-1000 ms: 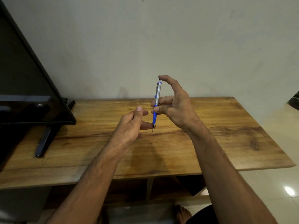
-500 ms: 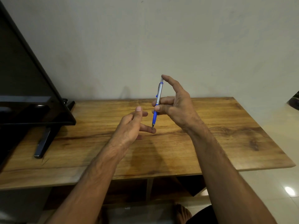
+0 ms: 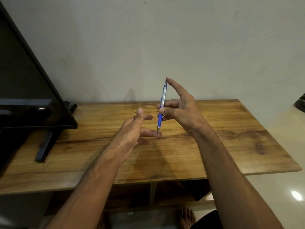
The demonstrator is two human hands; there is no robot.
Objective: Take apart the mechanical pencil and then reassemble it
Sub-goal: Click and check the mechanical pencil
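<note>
Right hand (image 3: 183,111) holds mechanical pencil (image 3: 161,108) near upright above wooden table (image 3: 231,129), thumb and fingers closed round barrel, index fingertip on top cap. Left hand (image 3: 133,129) open, holding nothing, one fingertip touching pencil tip. Black monitor (image 3: 29,96) stands at left.

A wooden table (image 3: 214,146) with dark grain streaks stands against a plain pale wall (image 3: 165,38). On its left end sits a black flat screen (image 3: 24,90) — tilted, propped on a dark angled stand foot (image 3: 44,146). Below lie glossy pale floor tiles (image 3: 280,195) — and a bare foot (image 3: 185,218).
</note>
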